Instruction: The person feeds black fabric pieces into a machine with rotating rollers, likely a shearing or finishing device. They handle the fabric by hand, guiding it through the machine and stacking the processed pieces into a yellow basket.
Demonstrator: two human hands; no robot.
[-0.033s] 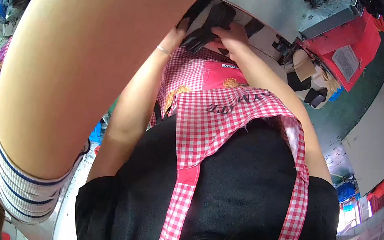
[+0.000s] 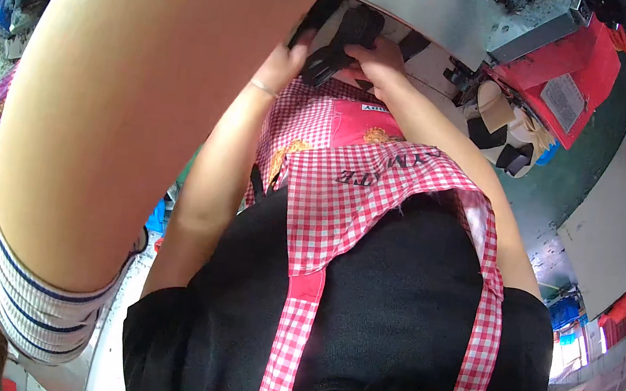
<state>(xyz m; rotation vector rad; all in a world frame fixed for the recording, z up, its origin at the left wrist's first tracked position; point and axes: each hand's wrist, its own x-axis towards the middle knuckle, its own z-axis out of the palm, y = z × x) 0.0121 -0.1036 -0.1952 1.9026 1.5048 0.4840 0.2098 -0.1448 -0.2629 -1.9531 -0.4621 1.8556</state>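
My right hand (image 2: 382, 62) is closed on a bundle of flat black pieces (image 2: 360, 26), thumb on top, low over my apron. Whether the pieces are cloth or another soft material, I cannot tell. Just left of the bundle is my left hand (image 2: 287, 64), with a thin band on its wrist. Its thumb and fingers look apart, and I see nothing held between them. Another dark strip (image 2: 323, 12) lies beyond its fingertips. Part of that hand's far side is hidden behind another person's large bare arm.
Another person's bare arm (image 2: 158, 112), in a white striped sleeve (image 2: 44, 318), crosses close on the left. A grey table (image 2: 432, 9) stands ahead. At the right are a metal box (image 2: 536, 31), a red container (image 2: 581, 80) and several black and beige pieces (image 2: 496, 125).
My left hand has shifted slightly, and its thumb and fingers have come away from the dark piece beside them. My right hand and the black bundle stay nearly in place.
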